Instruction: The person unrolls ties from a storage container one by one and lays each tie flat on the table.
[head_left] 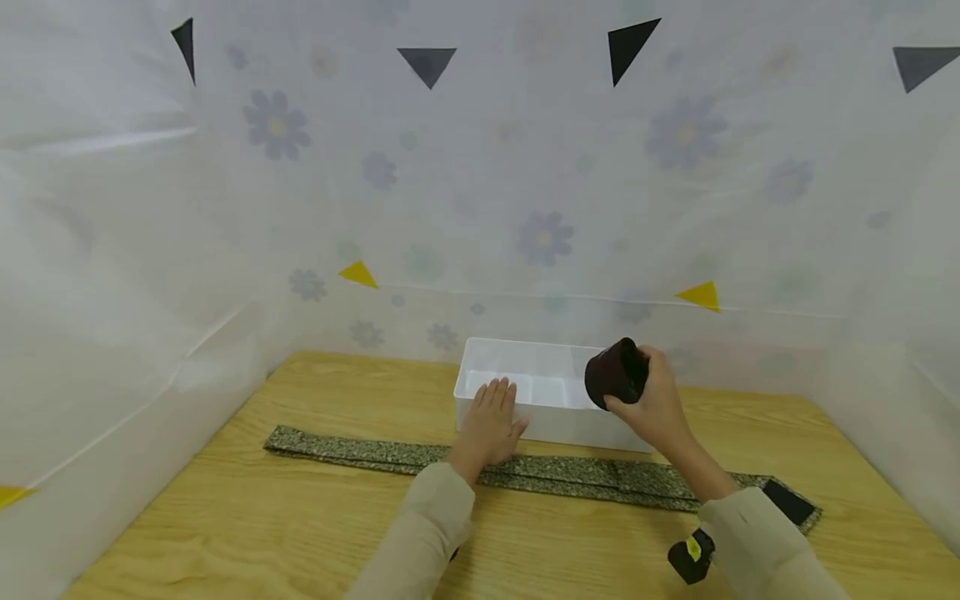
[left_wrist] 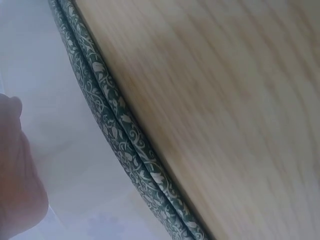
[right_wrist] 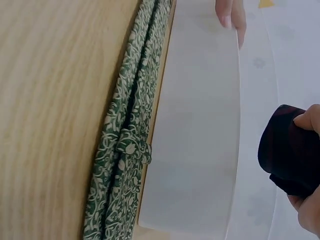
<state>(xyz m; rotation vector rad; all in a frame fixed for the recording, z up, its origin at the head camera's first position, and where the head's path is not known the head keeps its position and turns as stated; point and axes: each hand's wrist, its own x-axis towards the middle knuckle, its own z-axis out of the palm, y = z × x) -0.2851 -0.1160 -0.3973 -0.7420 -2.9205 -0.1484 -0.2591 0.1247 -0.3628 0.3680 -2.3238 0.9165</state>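
My left hand (head_left: 489,425) lies with straight fingers over the front rim of a white rectangular box (head_left: 555,423). My right hand (head_left: 654,408) grips a dark maroon, cylinder-shaped roll (head_left: 611,377) above the box's right end, thumb on one side and fingers on the other. In the right wrist view the roll (right_wrist: 285,150) looks like wound cloth with a loose edge. A green necktie (head_left: 547,473) with a pale floral pattern stretches across the table in front of the box; its keeper loop (right_wrist: 134,145) shows in the right wrist view.
The wooden table (head_left: 300,533) stands between white plastic sheets, with a flower-printed sheet (head_left: 480,208) behind. A small black object with a yellow mark (head_left: 692,557) appears by my right sleeve. The necktie's wide end, with black lining (head_left: 789,502), lies at the right.
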